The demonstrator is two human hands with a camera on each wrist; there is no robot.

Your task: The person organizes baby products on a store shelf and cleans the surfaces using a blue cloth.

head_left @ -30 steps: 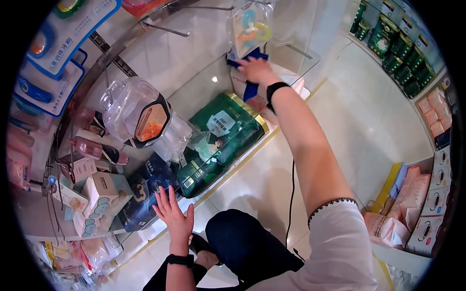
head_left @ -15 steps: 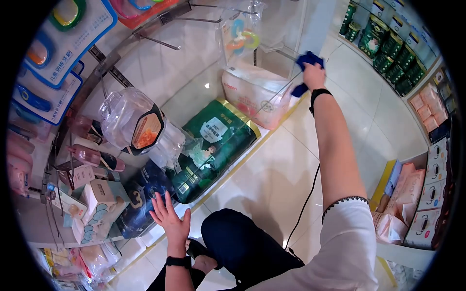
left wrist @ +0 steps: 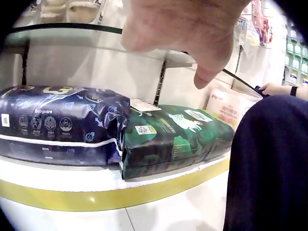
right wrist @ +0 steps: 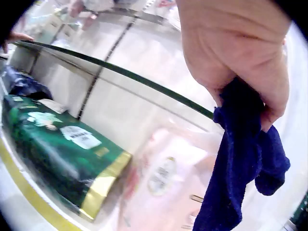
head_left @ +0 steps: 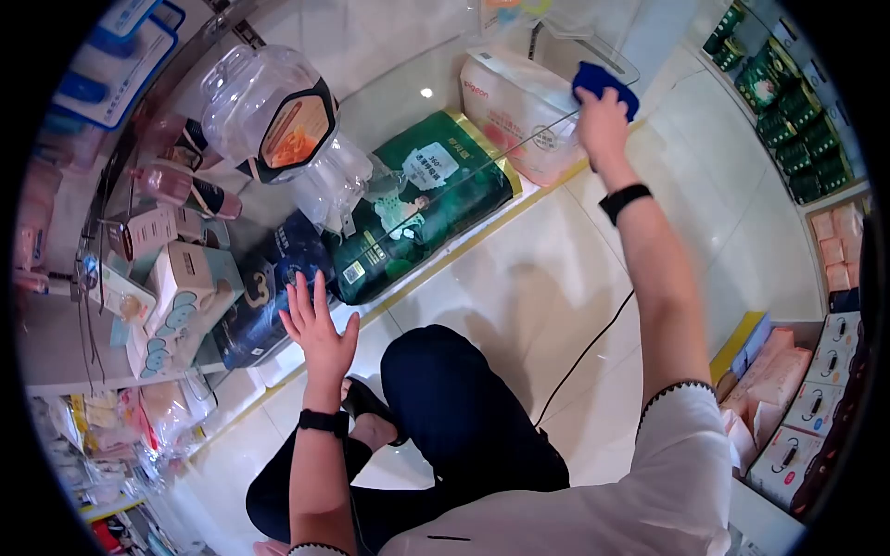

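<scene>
My right hand (head_left: 604,134) grips a dark blue cloth (head_left: 593,77) at the far right end of a glass shelf. In the right wrist view the cloth (right wrist: 231,168) is bunched under the curled fingers and hangs down beside the shelf's green-tinted edge (right wrist: 130,73). A pink-and-white pack (head_left: 510,111) stands below that hand. My left hand (head_left: 322,338) has its fingers spread at the shelf's front edge, by a navy pack (head_left: 269,301). It holds nothing. Between the hands, a green pack (head_left: 464,204) lies under the glass.
A clear plastic jug (head_left: 269,93) with a black-and-orange label stands on the glass at the left, near pink bottles (head_left: 167,185) and a white box (head_left: 176,296). A black cable (head_left: 584,352) crosses the tiled floor. Stocked shelves (head_left: 816,398) run along the right.
My right hand swept the cloth rightward along the glass to its far end, then slightly back onto it. The left hand stays spread at the shelf edge. The head view has shifted.
</scene>
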